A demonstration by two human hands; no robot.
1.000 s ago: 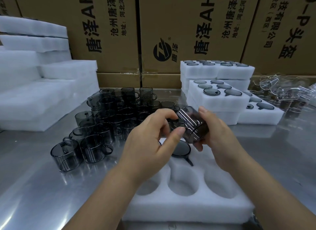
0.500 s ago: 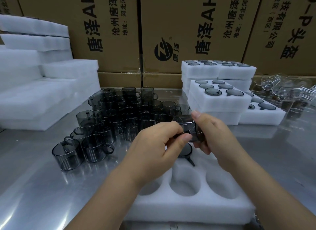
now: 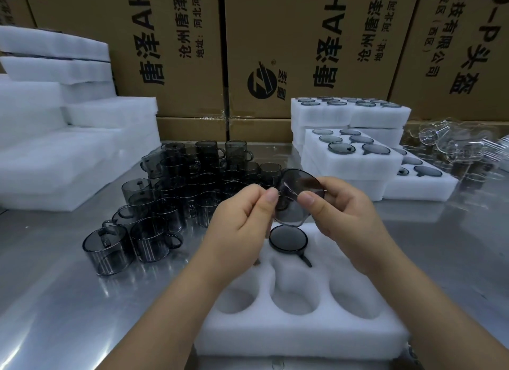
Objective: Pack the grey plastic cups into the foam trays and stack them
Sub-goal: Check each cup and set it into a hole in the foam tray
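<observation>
Both hands are engaged on one grey cup (image 3: 294,201), held in the air between them. The left hand (image 3: 239,226) pinches the cup's left edge between thumb and forefinger, other fingers curled. The right hand (image 3: 349,221) grips the opposite side, thumb on the near wall and fingers wrapped behind. The cup is tilted, one round end turned up and away from the wrists; blur and glare leave it unclear whether that end is the mouth or the base.

Directly under the hands lies a white foam tray (image 3: 303,336) on the steel table (image 3: 55,314). One seated cup (image 3: 287,241) occupies a well just below the held cup, dark handle pointing toward the right wrist. Three wells in the row beneath the wrists show empty.

Beyond and left of the left hand stands a dense group of loose cups (image 3: 176,193) on the table, some stacked. Beyond the right hand are filled trays (image 3: 349,163) in stepped piles, each well occupied. Farther right of that hand lies a heap of clear cups (image 3: 454,146). Well left of the left hand sits a pile of plain foam slabs (image 3: 55,149). Printed cardboard boxes (image 3: 303,39) stand behind everything
</observation>
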